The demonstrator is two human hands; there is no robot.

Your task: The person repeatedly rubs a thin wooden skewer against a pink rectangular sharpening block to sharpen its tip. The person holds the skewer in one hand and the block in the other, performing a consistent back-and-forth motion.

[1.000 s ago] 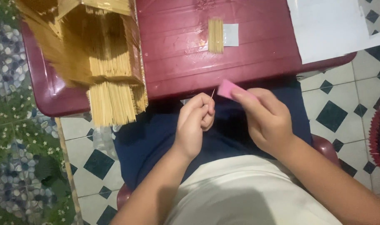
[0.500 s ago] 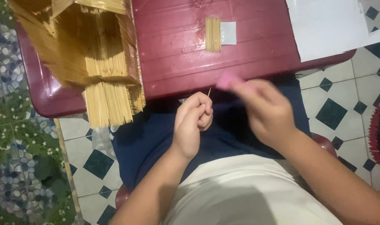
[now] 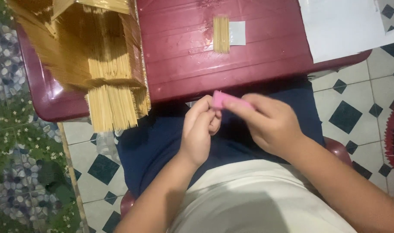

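My left hand (image 3: 200, 129) is over my lap with thumb and forefinger pinched together; the thin stick they pinched a moment ago is now hidden. My right hand (image 3: 270, 123) grips a small flat pink piece (image 3: 225, 100), whose left end touches my left fingertips. Both hands hover just in front of the dark red plastic table (image 3: 257, 64). On the table lies a small neat bundle of thin yellow sticks (image 3: 221, 34) on a pale paper slip (image 3: 238, 33).
A large heap of long thin yellow sticks (image 3: 97, 73) covers the table's left part and overhangs its front edge. A white sheet (image 3: 339, 26) lies at the table's right corner. Tiled floor with dark diamonds surrounds the seat; a patterned mat (image 3: 15, 142) lies on the left.
My right hand has carried the pink piece left until it meets my left fingertips, covering the stick tip that stuck up from them. My left hand has stayed put.
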